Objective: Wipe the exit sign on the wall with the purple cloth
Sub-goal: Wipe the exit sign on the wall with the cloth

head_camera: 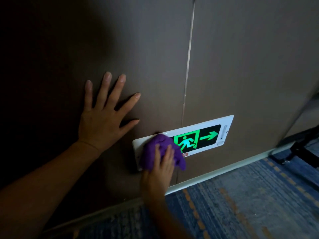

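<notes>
1. The exit sign [209, 135] was seen mounted low on the wall [241, 66], just above the pale skirting strip [224, 171]. It was a flat rectangle with rounded corners, a smooth white frame and a glossy black panel.
2. Its long axis ran across the wall, rising in the view from about 8 o'clock to 2 o'clock. A glowing green running figure in a doorway was shown on the panel, and a green arrow beside it was pointed toward the sign's 3 o'clock end.
3. The purple cloth [164, 144], soft and bunched into rumpled folds, was pressed over the sign's 9 o'clock end, with one lobe hanging below the frame's lower edge.
4. The right hand [159, 173] was laid on the cloth with the fingers extended toward 12 o'clock, flattened against it rather than curled; the cloth was held to the sign under the palm and fingers.
5. The left hand [105, 118] was spread fully open, holding nothing, and placed flat on the wall at about 10 o'clock from the sign.
6. The wall was made of smooth, matte brown-grey panels, divided by a thin metallic seam [187, 75] running down to the sign's top edge.
7. The floor was covered by a blue carpet [241, 204] with a woven texture and orange dashes.
</notes>
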A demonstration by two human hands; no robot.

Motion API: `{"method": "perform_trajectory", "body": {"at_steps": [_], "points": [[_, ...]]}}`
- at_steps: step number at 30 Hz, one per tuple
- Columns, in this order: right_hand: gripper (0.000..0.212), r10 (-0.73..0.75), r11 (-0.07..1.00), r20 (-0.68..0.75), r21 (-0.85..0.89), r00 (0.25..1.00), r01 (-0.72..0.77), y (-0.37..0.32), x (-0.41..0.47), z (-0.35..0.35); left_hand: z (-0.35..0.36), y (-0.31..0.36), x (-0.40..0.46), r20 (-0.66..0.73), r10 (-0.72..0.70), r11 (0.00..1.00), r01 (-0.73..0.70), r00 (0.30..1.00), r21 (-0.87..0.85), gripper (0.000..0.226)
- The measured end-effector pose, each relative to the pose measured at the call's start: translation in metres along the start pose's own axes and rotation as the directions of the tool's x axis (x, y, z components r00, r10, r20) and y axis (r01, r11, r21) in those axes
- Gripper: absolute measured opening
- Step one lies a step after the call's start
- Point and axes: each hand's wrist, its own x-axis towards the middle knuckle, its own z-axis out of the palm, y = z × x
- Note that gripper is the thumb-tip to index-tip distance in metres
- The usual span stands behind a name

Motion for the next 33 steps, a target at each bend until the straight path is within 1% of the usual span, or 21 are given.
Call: {"method": "perform_trajectory", "body": {"at_steps": [1,2,4,5,7,10,13,15,17,19,21,23,24,26,27,29,30,31,33], "points": [[0.081,0.071,0.997,-0.048,-0.002,0.996,-0.071,0.015,0.019,-0.009,-0.001,0.001,0.001,0.006,0.000,1.000,0.000,1.000,-0.001,0.077],[0.078,0.174,0.984,-0.106,0.041,0.979,-0.171,0.029,0.041,-0.019,-0.002,0.001,0.001,0.016,0.005,1.000,-0.005,1.000,-0.008,0.077],[0.074,0.366,0.923,-0.195,0.200,0.910,-0.328,0.048,0.090,-0.041,-0.003,0.002,0.002,0.037,0.003,1.000,-0.003,0.999,-0.013,0.079],[0.073,0.421,0.893,-0.224,0.271,0.879,-0.359,0.053,0.111,-0.049,-0.003,0.002,0.003,0.038,0.003,1.000,-0.002,0.999,-0.011,0.079],[0.075,0.450,0.862,-0.252,0.371,0.857,-0.344,0.048,0.134,-0.057,-0.003,0.001,0.003,0.025,0.007,1.000,-0.007,1.000,-0.005,0.079],[0.078,0.383,0.874,-0.219,0.401,0.897,-0.275,0.013,0.114,-0.039,-0.004,0.001,0.003,0.020,0.001,1.000,0.000,1.000,-0.011,0.078],[0.071,0.244,0.913,-0.125,0.365,0.962,-0.184,-0.026,0.049,-0.003,-0.006,0.005,0.004,0.004,-0.016,0.999,0.016,1.000,-0.028,0.075],[0.074,0.085,0.962,-0.013,0.263,0.996,-0.078,-0.047,-0.003,0.021,-0.011,0.007,0.005,0.014,-0.039,0.998,0.039,0.999,-0.050,0.074],[0.077,-0.058,0.992,0.109,0.121,0.992,0.045,-0.053,-0.040,0.038,-0.011,0.007,0.005,0.027,-0.040,0.998,0.041,0.999,-0.045,0.074],[0.073,-0.097,0.995,0.164,0.033,0.982,0.093,-0.048,-0.049,0.044,-0.010,0.006,0.005,0.036,-0.032,0.999,0.033,0.999,-0.027,0.074],[0.069,-0.133,0.990,0.150,-0.018,0.980,0.137,-0.037,-0.043,0.035,-0.011,0.005,0.004,0.021,-0.040,0.999,0.040,0.999,-0.016,0.073],[0.076,-0.153,0.988,0.098,-0.021,0.983,0.155,-0.026,-0.028,0.021,-0.010,0.006,0.003,0.010,-0.043,0.999,0.044,0.999,-0.024,0.073],[0.078,-0.128,0.992,0.052,0.012,0.990,0.128,-0.022,-0.013,0.013,-0.010,0.006,0.004,0.010,-0.044,0.999,0.044,0.999,-0.028,0.073],[0.074,-0.036,0.994,-0.077,0.099,0.996,0.043,-0.022,0.027,0.000,-0.009,0.007,0.003,0.016,-0.044,0.999,0.044,0.999,-0.007,0.076],[0.071,-0.010,0.991,-0.134,0.132,0.991,0.028,-0.027,0.046,-0.006,-0.008,0.007,0.003,0.022,-0.048,0.999,0.047,0.999,0.010,0.077],[0.071,-0.027,0.986,-0.191,0.157,0.981,0.058,-0.040,0.066,-0.011,-0.010,0.008,0.004,0.025,-0.061,0.998,0.062,0.998,-0.008,0.075],[0.072,-0.066,0.984,-0.179,0.154,0.982,0.094,-0.046,0.065,-0.009,-0.013,0.009,0.005,0.025,-0.074,0.997,0.075,0.997,-0.028,0.074],[0.073,-0.117,0.980,-0.140,0.146,0.983,0.137,-0.050,0.054,-0.003,-0.016,0.010,0.005,0.028,-0.087,0.995,0.088,0.996,-0.045,0.074],[0.066,-0.204,0.972,-0.018,0.114,0.979,0.204,-0.046,0.014,0.016,-0.016,0.011,0.005,0.026,-0.093,0.994,0.094,0.995,-0.059,0.074]]}}
